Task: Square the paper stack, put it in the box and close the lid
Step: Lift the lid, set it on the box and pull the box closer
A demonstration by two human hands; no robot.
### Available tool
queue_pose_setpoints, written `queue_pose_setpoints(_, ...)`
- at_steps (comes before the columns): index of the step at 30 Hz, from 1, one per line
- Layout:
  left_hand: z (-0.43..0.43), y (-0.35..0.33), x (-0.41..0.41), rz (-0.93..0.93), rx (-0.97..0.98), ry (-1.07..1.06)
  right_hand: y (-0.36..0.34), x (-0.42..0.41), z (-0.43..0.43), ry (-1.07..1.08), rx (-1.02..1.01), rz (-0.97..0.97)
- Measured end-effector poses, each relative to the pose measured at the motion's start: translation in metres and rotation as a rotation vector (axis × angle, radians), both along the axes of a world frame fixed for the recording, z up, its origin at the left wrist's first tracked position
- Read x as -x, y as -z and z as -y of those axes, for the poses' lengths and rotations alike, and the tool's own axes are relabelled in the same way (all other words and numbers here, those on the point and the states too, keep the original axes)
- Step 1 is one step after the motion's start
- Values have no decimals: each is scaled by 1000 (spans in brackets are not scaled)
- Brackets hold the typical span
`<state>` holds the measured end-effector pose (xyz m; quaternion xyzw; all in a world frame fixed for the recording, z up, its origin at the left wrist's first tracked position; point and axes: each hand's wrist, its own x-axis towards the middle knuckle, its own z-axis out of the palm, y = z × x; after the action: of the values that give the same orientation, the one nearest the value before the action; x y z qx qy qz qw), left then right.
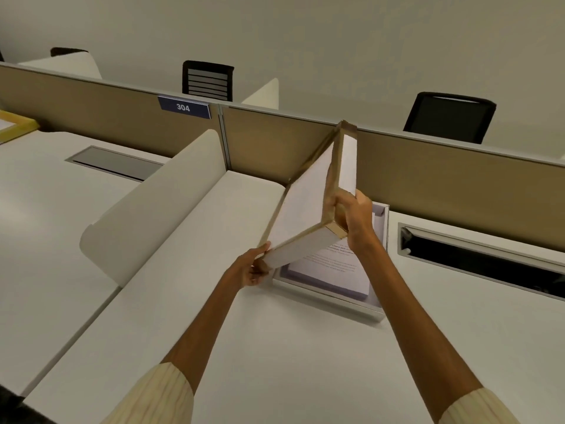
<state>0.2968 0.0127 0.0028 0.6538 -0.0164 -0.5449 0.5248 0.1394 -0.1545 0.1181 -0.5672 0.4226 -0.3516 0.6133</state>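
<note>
A white box (333,296) stands open on the desk, and a stack of printed paper (333,267) lies inside it. Above the box I hold its lid (302,203), white with tan edges, tilted steeply with its hollow side toward me. My left hand (252,269) grips the lid's lower left corner. My right hand (356,215) grips the lid's right edge near its lower corner. The lid hides the far part of the box and paper.
A curved white divider (153,206) stands to the left of the box. A tan partition (428,175) runs along the desk's back edge. A cable slot (477,255) opens in the desk at right. Black chairs (449,117) stand behind the partition.
</note>
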Motion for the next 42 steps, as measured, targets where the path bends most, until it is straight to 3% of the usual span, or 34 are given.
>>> queue_pose_setpoints(5,10,-2,-3,411,-123,167,19,46,21,-6,-13,-19)
queue_pose_setpoints(12,25,6,15,591,-240,242,68,86,20,155,-38,-171)
queue_pose_setpoints(16,29,4,15,638,-295,354,91,105,16,227,-69,-222)
queue_pose_setpoints(25,19,24,29,499,-341,413,120,124,7,254,-21,-464)
queue_pose_setpoints(37,19,31,53,742,-363,427,139,141,21,195,-105,-547)
queue_pose_setpoints(42,24,29,60,805,-402,424,151,143,26,179,-43,-658)
